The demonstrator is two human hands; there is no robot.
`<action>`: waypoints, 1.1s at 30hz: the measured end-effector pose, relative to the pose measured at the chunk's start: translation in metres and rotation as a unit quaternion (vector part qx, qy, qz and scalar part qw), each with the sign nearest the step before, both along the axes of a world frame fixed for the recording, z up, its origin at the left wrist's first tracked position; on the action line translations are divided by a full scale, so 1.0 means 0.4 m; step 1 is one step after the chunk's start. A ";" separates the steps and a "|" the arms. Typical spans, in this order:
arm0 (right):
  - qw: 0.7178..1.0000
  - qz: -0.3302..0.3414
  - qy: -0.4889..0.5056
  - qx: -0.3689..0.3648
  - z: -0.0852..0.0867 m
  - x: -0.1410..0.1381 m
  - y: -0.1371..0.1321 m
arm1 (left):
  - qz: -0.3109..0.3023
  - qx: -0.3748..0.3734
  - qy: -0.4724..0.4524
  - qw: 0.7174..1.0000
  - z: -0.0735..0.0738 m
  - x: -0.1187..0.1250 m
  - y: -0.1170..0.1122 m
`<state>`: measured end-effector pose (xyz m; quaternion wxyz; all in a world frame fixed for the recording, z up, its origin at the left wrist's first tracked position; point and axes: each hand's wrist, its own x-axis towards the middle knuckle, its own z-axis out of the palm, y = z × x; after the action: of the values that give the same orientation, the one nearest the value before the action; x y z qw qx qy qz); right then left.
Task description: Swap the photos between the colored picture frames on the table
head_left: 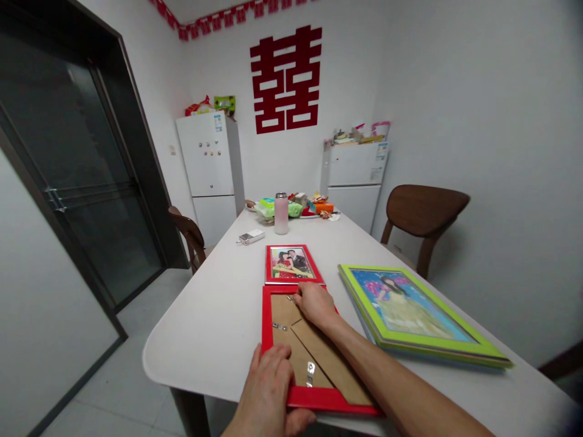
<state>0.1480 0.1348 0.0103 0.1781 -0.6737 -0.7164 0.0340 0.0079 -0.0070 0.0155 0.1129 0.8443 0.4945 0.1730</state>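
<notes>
A red picture frame [268,328] lies face down at the table's near edge, its brown backing board [314,346] and folded stand facing up. My left hand [271,379] grips the lower left corner, thumb at the near edge and fingers over the side. At the far end, my right hand [316,303] is closed with its fingertips at a small metal clip [290,298]; the fingers partly cover it. More metal clips show at the left side and near end of the board. Just beyond lies another red frame [268,264], face up with a couple's photo.
Green picture frames [378,328] are stacked to the right on the white table [204,328]. Farther back stand a pink bottle [281,215], a small white device [251,237] and assorted packets [266,209]. Wooden chairs [423,209] flank the table.
</notes>
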 end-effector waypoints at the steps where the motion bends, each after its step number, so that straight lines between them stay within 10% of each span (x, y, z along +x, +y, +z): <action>1: 1.000 -0.004 0.000 0.001 0.002 -0.001 0.000 | -0.001 0.007 -0.004 1.000 -0.003 0.000 0.000; 24: 0.992 -0.015 0.124 0.000 0.014 -0.007 -0.001 | 0.041 0.011 -0.009 0.999 0.001 0.019 -0.014; 33: 0.924 0.007 0.378 0.063 0.076 0.117 -0.096 | 0.019 0.039 -0.115 0.992 0.064 -0.004 -0.001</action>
<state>0.1947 0.0964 0.0406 0.4775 -0.5930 -0.6015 0.2419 0.0062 -0.0073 0.0411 0.1322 0.8134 0.4866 0.2901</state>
